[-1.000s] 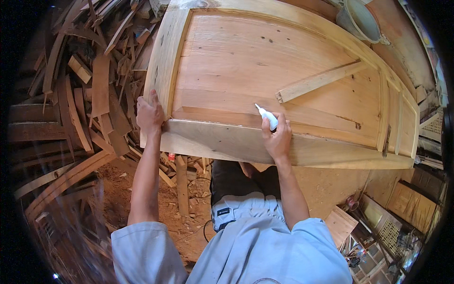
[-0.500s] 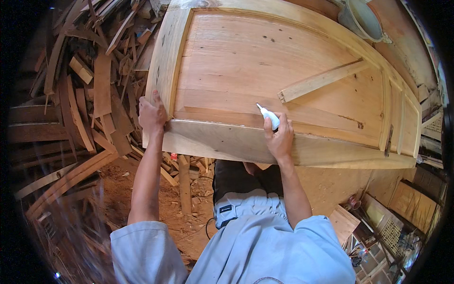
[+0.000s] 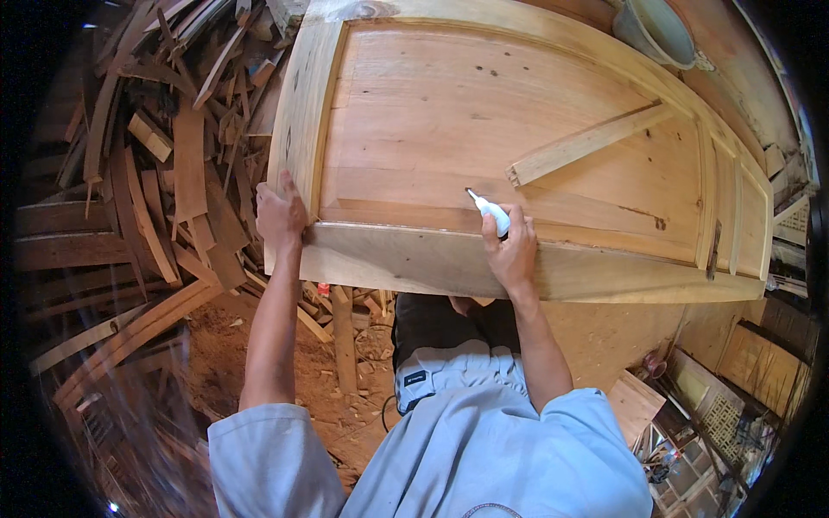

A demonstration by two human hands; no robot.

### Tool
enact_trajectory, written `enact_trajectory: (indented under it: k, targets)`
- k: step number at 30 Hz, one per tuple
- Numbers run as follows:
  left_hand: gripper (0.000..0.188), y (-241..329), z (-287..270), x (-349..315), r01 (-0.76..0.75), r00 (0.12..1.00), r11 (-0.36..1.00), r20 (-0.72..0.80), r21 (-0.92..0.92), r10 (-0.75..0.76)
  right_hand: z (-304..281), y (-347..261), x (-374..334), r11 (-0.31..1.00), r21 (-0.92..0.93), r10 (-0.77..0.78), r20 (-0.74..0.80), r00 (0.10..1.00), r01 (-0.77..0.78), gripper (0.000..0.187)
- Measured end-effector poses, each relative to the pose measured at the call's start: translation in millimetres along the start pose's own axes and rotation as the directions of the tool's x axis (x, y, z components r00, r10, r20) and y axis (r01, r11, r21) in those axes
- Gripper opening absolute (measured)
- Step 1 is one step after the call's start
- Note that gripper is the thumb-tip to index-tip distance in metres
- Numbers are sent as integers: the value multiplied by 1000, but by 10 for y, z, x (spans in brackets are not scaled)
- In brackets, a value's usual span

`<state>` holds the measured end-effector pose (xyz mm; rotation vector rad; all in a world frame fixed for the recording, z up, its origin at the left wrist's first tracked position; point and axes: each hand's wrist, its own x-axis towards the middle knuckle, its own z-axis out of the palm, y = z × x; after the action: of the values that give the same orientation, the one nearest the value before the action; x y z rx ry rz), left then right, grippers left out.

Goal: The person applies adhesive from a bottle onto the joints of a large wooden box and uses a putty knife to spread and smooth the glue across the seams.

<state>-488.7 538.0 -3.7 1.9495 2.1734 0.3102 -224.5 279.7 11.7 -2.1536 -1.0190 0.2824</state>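
A wooden door with a recessed panel and a raised frame lies in front of me. At its near left corner my left hand grips the frame's edge, some of the fingers hidden behind the wood. My right hand is closed around a small white squeeze bottle with a thin nozzle. The bottle tilts to the upper left over the panel's near part, its tip at a small dark spot; I cannot tell whether it touches. A loose wooden strip lies slantwise on the panel, right of the bottle.
Scrap boards are heaped at the left, beside the door. A grey bucket stands beyond the far right edge. Sawdust and offcuts cover the floor below. More wood and a perforated crate are at the lower right.
The whole view has shifted slightly. Both hands keep their hold, and the bottle stays at nearly the same place over the panel.
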Motion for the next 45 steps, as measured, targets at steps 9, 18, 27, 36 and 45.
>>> enact_trajectory:
  k: [9, 18, 27, 36, 45]
  targets:
    - [77, 43, -36, -17, 6, 1000, 1000, 21, -17, -6, -26, 12, -8, 992, 112, 66, -26, 998, -62, 28]
    - [76, 44, -28, -19, 3, 1000, 1000, 13, 4, -3, -35, 13, -2, 998, 64, 26, -31, 999, -24, 30]
    - [75, 61, -43, -28, -3, 1000, 1000, 14, 7, 3, -36, 21, -5, 998, 53, 27, -31, 999, -25, 31]
    - [72, 82, -62, -36, 0, 1000, 1000, 30, 11, 0, -29, 17, 3, 997, 70, -21, -81, 997, 27, 28]
    - [72, 55, -39, -28, -25, 1000, 1000, 13, 12, 24, -19, 46, -5, 998, 67, 8, -42, 999, -6, 29]
